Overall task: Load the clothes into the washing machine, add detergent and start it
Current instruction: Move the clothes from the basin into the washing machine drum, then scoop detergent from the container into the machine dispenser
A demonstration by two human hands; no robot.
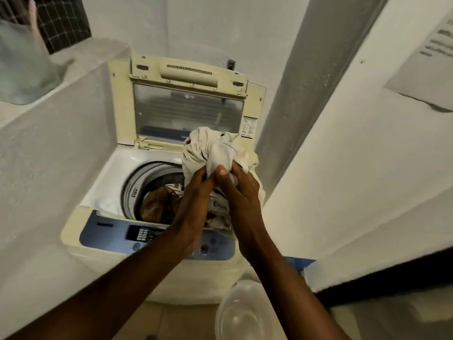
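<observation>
A top-loading washing machine [115, 173] stands in a narrow alcove with its lid [188, 104] raised against the back wall. Brown and patterned clothes [159, 204] lie in the drum. A bunched cream garment [215, 148] hangs above the drum's right side. My left hand [193, 204] and my right hand [242, 192] both grip its lower part, thumbs close together. The blue control panel [117, 234] runs along the machine's front edge, partly hidden by my forearms.
A clear plastic basin [242, 312] sits on the floor in front of the machine, right of centre. White walls close in on both sides. A ledge at left holds a pale cloth [22, 62]. A paper notice [426, 60] hangs on the right wall.
</observation>
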